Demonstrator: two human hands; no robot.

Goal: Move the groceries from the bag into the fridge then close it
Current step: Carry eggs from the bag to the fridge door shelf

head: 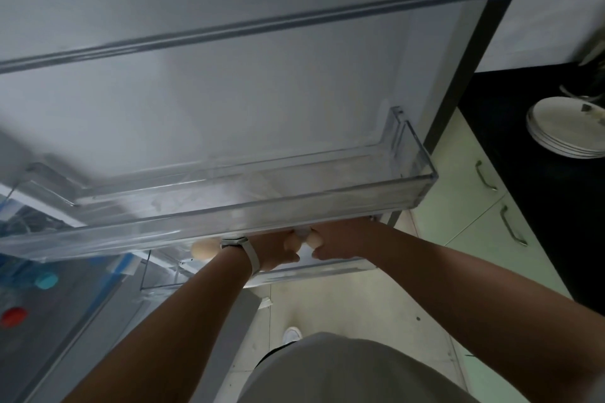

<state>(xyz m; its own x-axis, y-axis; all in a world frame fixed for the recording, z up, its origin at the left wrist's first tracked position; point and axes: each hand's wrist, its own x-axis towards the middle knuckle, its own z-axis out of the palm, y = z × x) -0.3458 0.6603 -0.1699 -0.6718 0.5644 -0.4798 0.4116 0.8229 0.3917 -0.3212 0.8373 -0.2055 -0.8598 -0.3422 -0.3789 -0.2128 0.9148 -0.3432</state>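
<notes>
The fridge door [229,82] stands open in front of me, with clear door bins on it. Both my hands reach under the middle bin [422,180] into the lower door bin [343,267]. My left hand [271,253], with a white watch strap at the wrist, grips a pale egg [290,243]. Right beside it, my right hand [337,244] grips another egg [315,239]. The fingertips of both are hidden behind the middle bin. A third egg [204,249] lies in the lower bin, left of my left wrist. No bag is in view.
The fridge interior at the lower left holds bottles with a teal cap [45,281] and a red cap [13,317]. On the right, a black counter [523,141] carries stacked white plates [563,127] above green drawers with metal handles [514,229]. Tiled floor lies below.
</notes>
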